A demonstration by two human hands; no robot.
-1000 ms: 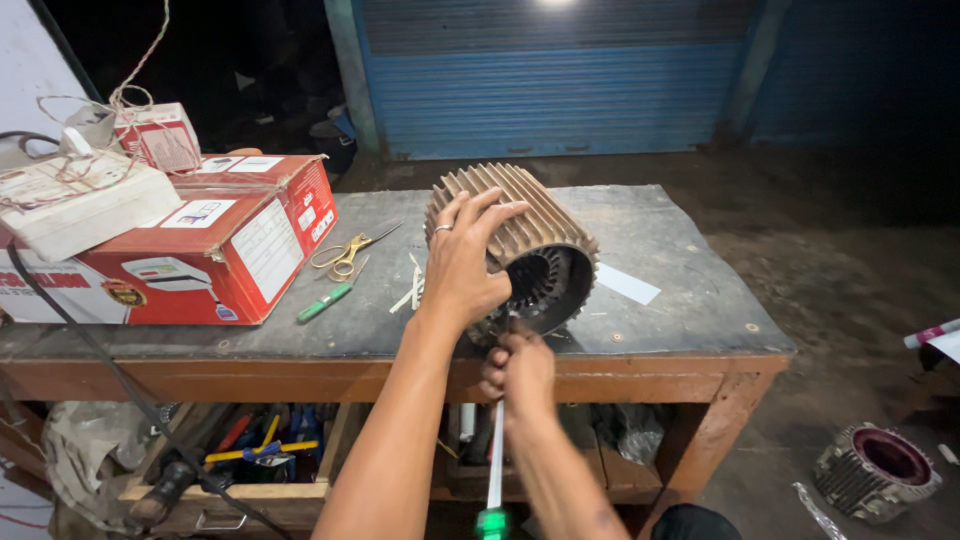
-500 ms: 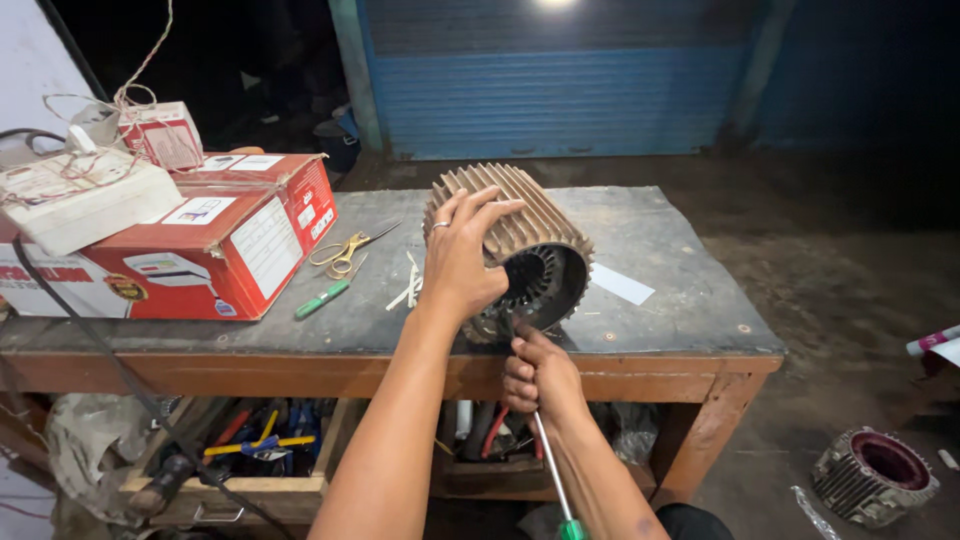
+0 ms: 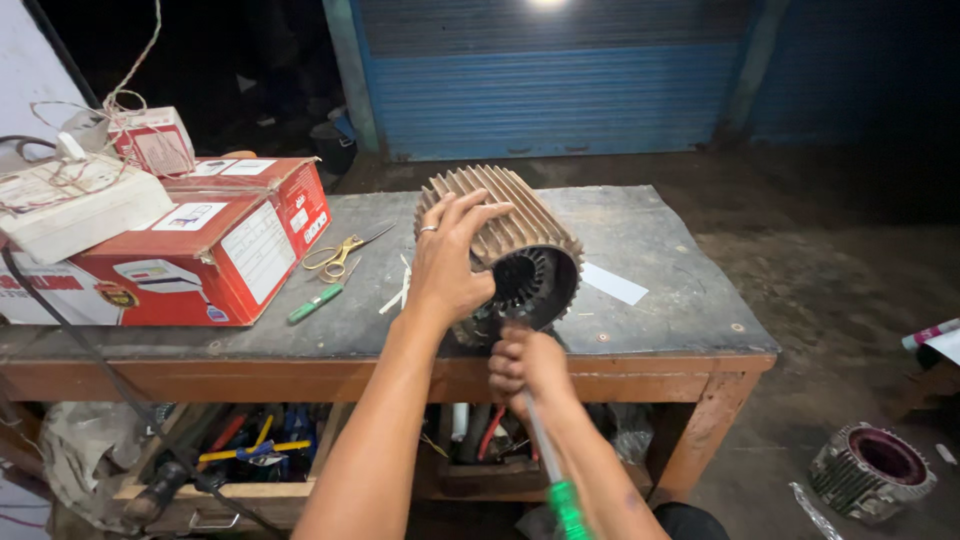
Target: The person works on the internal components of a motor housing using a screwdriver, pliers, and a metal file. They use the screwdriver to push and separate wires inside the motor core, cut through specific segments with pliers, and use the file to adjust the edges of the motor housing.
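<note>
The desk point(image 3: 660, 290) fills most of my view, a dark worn top on a wooden frame, with tools crowded on the shelf below. On its left end sits a big red carton point(image 3: 190, 250) with a white box point(image 3: 75, 205) and loose wire on top. At the middle, lying on its side near the front edge, is the finned motor housing point(image 3: 510, 245), its open bore facing me.

My left hand point(image 3: 450, 265) lies spread over the housing's ribbed flank, fingers splayed across the fins, pressing it down. My right hand point(image 3: 530, 365) is closed in a fist just below the bore, around the shaft of a screwdriver point(image 3: 545, 455) whose green handle points back toward me; the tip is hidden at the lower rim, so I cannot tell what it bears on.

To work well here, I judge I should keep the left palm heavy so the round body does not roll, and guide the shaft straight along the bore's wall.

Smaller items: yellow-handled scissors point(image 3: 345, 252), a green pen point(image 3: 315, 303), a white paper strip point(image 3: 612, 284).
</note>
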